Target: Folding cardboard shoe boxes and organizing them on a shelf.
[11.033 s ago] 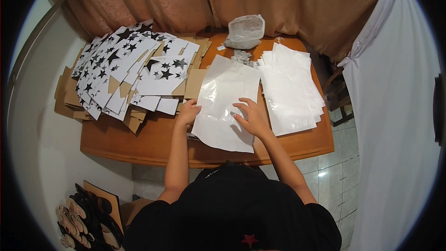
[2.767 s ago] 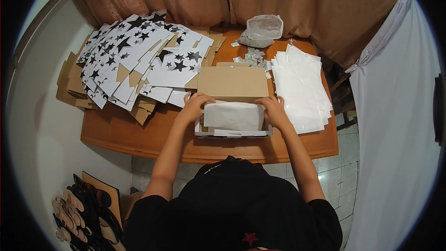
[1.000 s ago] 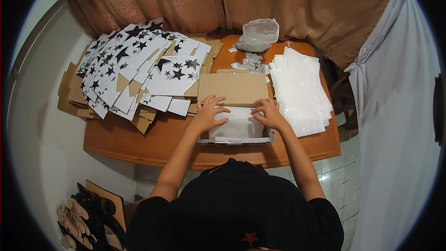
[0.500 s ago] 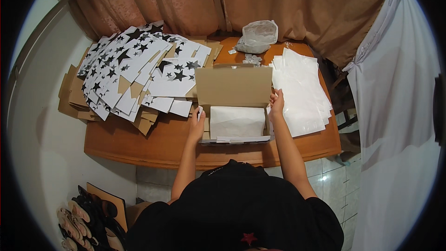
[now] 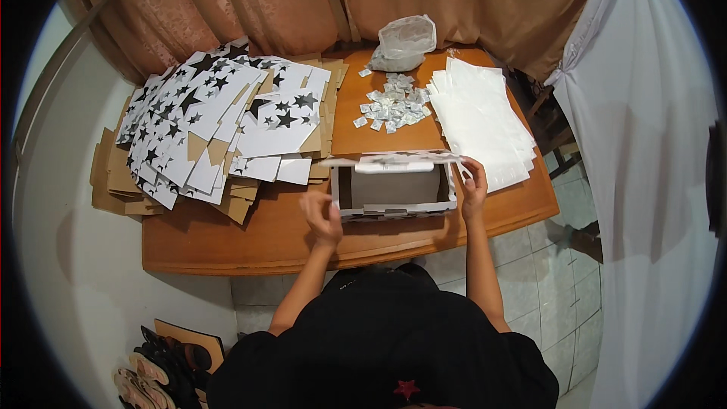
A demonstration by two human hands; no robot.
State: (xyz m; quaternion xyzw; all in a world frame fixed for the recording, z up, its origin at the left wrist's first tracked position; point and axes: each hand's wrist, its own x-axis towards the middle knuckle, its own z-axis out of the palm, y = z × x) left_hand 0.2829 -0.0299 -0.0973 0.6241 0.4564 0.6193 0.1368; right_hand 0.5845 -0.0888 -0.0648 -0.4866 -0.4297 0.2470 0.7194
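Star-printed cardboard box (image 5: 394,189), near edge of orange wooden table (image 5: 227,235): erected, open, apparently unfilled. Right hand (image 5: 474,185) fingers pinch its right wall; left hand (image 5: 324,216), just left, loosely curled, holding nothing. Flat star-printed blanks (image 5: 219,121) left of the box remain unfolded; white sheets (image 5: 481,117) right.

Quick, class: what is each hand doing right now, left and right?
Left hand: fingers curled, near the box's left front corner; grip cannot be told.
Right hand: fingers on the box's right side wall.
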